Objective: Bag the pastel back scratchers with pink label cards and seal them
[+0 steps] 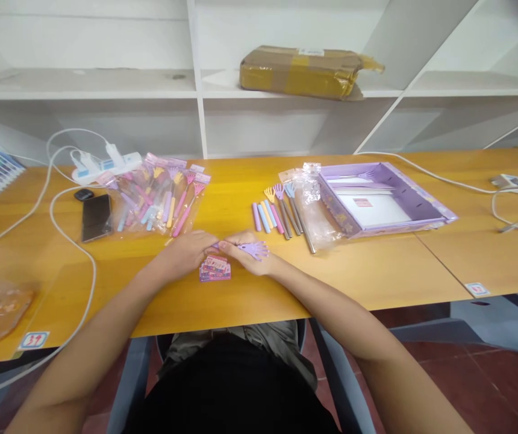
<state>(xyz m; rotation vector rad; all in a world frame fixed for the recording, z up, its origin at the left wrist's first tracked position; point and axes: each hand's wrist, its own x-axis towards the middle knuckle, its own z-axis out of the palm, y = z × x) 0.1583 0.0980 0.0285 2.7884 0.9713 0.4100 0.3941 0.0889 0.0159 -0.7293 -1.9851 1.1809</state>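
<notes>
A purple back scratcher with a hand-shaped head is held between both my hands over the table's front part. My left hand closes around its left end. My right hand grips it just behind the head, thumb on top, and the head sticks out to the right. Just below my hands lies a small stack of printed pink cards. To the upper right are several loose coloured handle tubes and metal rods with hand-shaped heads. Bagged back scratchers are piled at the upper left.
A purple box containing papers stands at the right, with clear plastic bags beside it. A phone, a power strip and white cables lie left. A taped carton sits on the shelf behind.
</notes>
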